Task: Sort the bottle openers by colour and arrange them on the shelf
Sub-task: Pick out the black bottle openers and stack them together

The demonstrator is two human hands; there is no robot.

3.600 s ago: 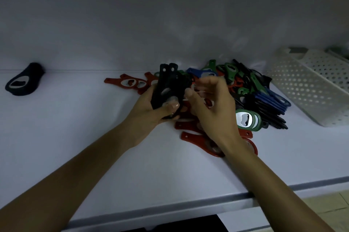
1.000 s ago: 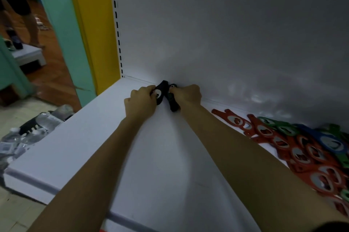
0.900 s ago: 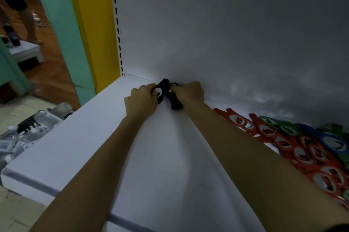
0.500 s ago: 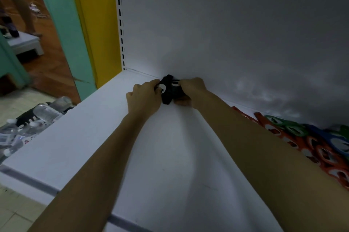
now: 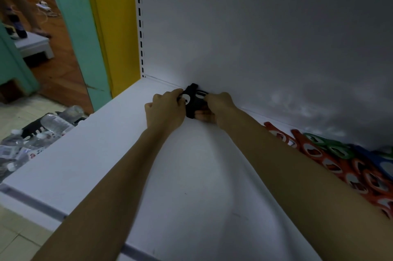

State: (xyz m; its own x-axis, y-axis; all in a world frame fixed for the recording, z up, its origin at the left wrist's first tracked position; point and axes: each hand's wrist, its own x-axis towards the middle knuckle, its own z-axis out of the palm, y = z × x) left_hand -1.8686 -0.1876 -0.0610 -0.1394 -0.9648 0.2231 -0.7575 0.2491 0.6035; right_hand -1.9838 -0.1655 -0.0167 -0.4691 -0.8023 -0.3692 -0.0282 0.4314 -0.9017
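Nearest to me is the front lip point(image 5: 32, 203) of the white shelf point(image 5: 191, 186), and both bare forearms reach over it and across a wide bare stretch of board toward the back. At the far end of that reach the two hands meet on one dark bunch, the black bottle openers point(image 5: 192, 101). The left hand point(image 5: 164, 109) has its fingers curled round the bunch's left side. The right hand point(image 5: 219, 107) is wrapped round the right side, with fingertips showing underneath. Neither hand is nearer than the other, since the bunch sits squarely between them and both are already gripping it. How many openers are in it I cannot tell. Its long axis seems to run roughly front to back, with the far tip close to the seam where the board meets the back panel point(image 5: 255, 37). Whether it touches the panel is not clear. To my eye the hands are setting the black group down, so what matters is squaring that axis against the panel, which blocks any further push. Leftward there is bare board up to the slotted upright point(image 5: 139, 16) and the yellow post point(image 5: 110, 26). There the shelf ends above a heap of plastic bottles point(image 5: 53, 122) on the floor, so anything nudged that way could go over. To the right, well apart from the hands, the red bottle openers point(image 5: 340, 167) lie along the back with green ones point(image 5: 331, 147) and blue ones point(image 5: 374, 159) mixed in, unsorted as yet.
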